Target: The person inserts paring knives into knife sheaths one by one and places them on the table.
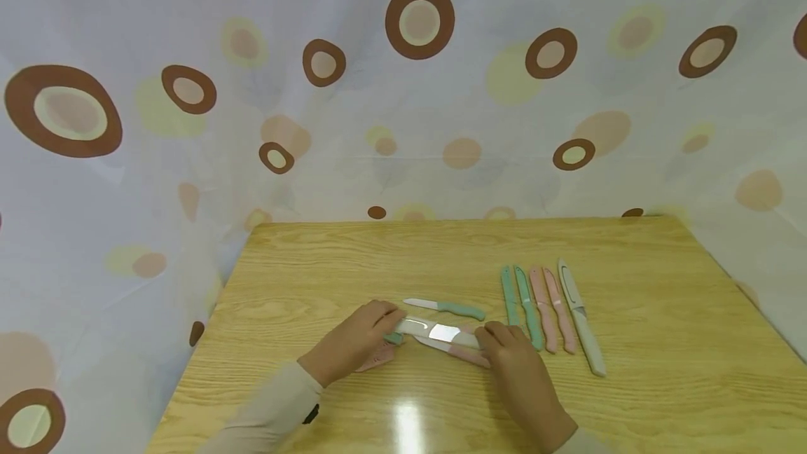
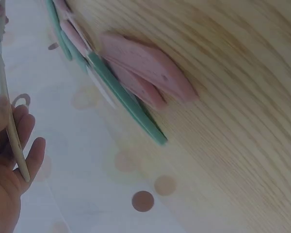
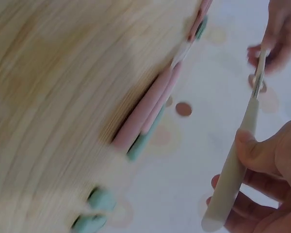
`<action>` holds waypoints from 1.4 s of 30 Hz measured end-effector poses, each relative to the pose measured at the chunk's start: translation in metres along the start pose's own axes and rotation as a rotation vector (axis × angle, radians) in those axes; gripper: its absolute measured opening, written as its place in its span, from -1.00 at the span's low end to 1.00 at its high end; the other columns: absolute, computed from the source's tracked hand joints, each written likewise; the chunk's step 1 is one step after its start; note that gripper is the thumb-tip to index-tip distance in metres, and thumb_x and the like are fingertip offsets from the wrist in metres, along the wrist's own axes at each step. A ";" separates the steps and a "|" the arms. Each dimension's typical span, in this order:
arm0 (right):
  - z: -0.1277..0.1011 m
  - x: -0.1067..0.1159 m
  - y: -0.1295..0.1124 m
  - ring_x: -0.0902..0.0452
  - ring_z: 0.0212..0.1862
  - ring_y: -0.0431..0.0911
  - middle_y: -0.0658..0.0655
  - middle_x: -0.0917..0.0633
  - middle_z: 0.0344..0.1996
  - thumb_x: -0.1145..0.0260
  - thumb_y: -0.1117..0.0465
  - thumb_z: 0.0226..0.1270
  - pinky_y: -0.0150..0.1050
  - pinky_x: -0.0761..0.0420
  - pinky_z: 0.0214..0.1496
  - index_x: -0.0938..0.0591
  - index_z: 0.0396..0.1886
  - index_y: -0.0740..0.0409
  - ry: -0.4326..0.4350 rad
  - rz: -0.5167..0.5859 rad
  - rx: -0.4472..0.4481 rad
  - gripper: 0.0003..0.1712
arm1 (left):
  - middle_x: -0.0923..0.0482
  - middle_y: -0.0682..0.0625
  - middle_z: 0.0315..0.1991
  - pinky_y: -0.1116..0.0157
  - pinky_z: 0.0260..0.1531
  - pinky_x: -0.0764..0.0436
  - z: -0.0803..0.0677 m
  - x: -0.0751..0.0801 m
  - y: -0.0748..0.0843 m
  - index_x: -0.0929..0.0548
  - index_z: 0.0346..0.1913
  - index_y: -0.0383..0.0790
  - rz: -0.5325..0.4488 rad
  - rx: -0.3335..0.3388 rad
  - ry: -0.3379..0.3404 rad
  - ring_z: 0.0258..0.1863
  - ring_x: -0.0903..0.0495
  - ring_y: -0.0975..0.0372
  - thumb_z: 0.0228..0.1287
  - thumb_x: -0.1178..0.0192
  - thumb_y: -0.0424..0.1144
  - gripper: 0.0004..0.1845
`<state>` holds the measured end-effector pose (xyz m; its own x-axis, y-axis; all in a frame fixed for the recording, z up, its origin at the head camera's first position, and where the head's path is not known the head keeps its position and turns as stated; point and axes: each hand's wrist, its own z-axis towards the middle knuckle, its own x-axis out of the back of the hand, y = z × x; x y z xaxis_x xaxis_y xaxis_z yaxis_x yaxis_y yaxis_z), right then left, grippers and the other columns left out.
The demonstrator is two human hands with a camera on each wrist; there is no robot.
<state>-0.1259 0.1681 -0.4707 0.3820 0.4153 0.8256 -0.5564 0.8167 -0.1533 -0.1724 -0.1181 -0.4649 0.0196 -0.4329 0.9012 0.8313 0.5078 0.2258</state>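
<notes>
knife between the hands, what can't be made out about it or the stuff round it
- Knife, head view: its ends sit under the left hand and right hand, so the handle colour is unclear; glare whitens the blade.
- Pink piece, head view: mostly covered by the left hand, so what it is cannot be told.
- Right wrist view: motion blur smears the table.
- Left wrist view: the frame edge crops the pink pieces.

Light wood-grain table (image 1: 662, 342) fills lower centre of frame, w/ a bright glare spot near the bottom edge. Behind & around it hangs a pale curtain (image 1: 441, 125) w/ brown, pink & yellow rings.
</notes>
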 end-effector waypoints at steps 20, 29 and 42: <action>0.013 -0.001 -0.024 -0.58 -0.26 0.04 0.15 -0.64 -0.23 -0.60 0.51 -0.32 -0.24 -0.69 -0.22 -0.68 -0.24 0.33 0.002 -0.009 -0.016 -0.51 | -0.50 -0.11 -0.01 0.39 0.02 -0.56 0.012 0.002 0.009 -0.48 0.12 -0.36 0.221 -0.126 0.098 -0.04 -0.53 0.15 -0.07 -0.48 -0.39 -0.37; 0.016 0.005 -0.022 -0.60 -0.23 0.04 0.17 -0.65 -0.22 -0.58 0.43 -0.20 -0.24 -0.70 -0.20 -0.67 -0.23 0.33 -0.040 0.000 -0.013 -0.57 | -0.51 -0.12 0.00 0.39 0.03 -0.57 0.013 0.006 0.009 -0.46 0.15 -0.36 0.215 -0.125 0.070 -0.03 -0.56 0.14 -0.02 -0.46 -0.39 -0.39; 0.006 -0.001 -0.007 -0.62 -0.28 0.03 0.19 -0.66 -0.26 -0.57 0.46 -0.19 -0.24 -0.70 -0.22 -0.67 -0.25 0.31 -0.109 0.005 -0.057 -0.60 | -0.48 -0.14 0.11 0.29 0.03 -0.60 0.012 0.001 0.003 -0.43 0.23 -0.31 0.228 -0.033 -0.012 0.04 -0.54 0.11 0.08 -0.40 -0.33 -0.38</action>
<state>-0.1270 0.1593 -0.4668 0.2955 0.3762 0.8782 -0.5144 0.8373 -0.1856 -0.1764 -0.1082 -0.4593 0.2023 -0.3009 0.9320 0.8239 0.5667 0.0041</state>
